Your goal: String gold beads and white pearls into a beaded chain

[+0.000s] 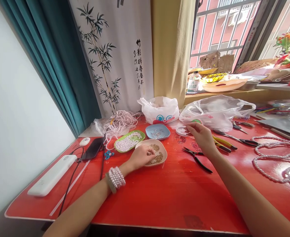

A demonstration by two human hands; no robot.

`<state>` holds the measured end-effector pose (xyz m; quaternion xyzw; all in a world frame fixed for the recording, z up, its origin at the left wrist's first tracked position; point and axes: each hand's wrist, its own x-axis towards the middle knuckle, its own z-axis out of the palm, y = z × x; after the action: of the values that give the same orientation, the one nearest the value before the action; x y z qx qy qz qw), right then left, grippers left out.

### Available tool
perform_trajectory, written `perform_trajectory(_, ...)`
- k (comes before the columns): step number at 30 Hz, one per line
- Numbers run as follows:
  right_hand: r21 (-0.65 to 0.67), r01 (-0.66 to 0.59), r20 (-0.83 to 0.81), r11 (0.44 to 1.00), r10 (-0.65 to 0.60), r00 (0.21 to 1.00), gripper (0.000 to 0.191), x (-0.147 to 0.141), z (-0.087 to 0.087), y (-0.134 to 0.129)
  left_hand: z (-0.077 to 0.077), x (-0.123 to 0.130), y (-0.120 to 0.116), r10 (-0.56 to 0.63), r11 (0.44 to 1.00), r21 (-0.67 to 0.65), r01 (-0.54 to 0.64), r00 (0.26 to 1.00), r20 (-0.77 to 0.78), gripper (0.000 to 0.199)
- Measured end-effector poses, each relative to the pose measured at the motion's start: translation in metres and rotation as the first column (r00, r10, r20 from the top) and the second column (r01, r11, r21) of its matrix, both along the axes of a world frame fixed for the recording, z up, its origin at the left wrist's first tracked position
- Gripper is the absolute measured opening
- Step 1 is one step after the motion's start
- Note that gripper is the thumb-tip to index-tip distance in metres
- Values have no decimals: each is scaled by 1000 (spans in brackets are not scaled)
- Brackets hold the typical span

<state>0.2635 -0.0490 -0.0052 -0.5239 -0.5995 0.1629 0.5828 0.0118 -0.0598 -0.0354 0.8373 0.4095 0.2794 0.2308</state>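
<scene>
The tabletop (145, 200) looks smooth and glossy, the gold beads (159, 158) shiny and metallic.

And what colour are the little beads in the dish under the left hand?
The beads are brownish gold, clearest in the head view.

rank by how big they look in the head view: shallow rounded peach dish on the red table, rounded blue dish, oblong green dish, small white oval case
1. Shallow rounded peach dish
2. Rounded blue dish and oblong green dish: too alike to rank
3. Small white oval case
</scene>
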Motion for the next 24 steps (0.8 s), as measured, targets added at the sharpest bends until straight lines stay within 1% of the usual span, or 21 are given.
perform_trajectory(3,12,-23,-43,1000,24,999,31,-3,3,-3,0,0,0,2,1000,-26,-1,999,35,12)
perform_trajectory(6,14,-48,-39,999,49,998,28,-5,5,-6,0,0,0,17,997,-72,-10,995,94,12)
perform_trajectory(9,1,-90,15,996,90,996,24,-12,5,-10,0,-1,2,42,990,-139,-15,981,191,12)
perform_trajectory(11,-26,-156,93,987,158,983,20,-22,3,-15,1,-2,4,56,980,-201,1,960,274,19)
perform_trajectory(13,-72,-249,198,966,259,946,14,-35,-1,-22,3,-2,4,63,960,-276,41,932,357,33)
perform_trajectory(15,-123,-339,293,933,360,886,10,-48,-6,-29,5,-3,5,73,935,-344,90,898,434,44)
perform_trajectory(17,-169,-392,351,904,426,834,11,-59,-10,-34,6,-3,5,99,913,-390,123,859,501,42)
perform_trajectory(19,-204,-408,375,890,456,807,13,-63,-13,-36,7,-4,5,140,900,-416,131,817,560,36)
perform_trajectory(24,-280,-412,329,867,489,808,14,-59,-12,-33,6,-7,9,248,903,-421,89,693,677,29)
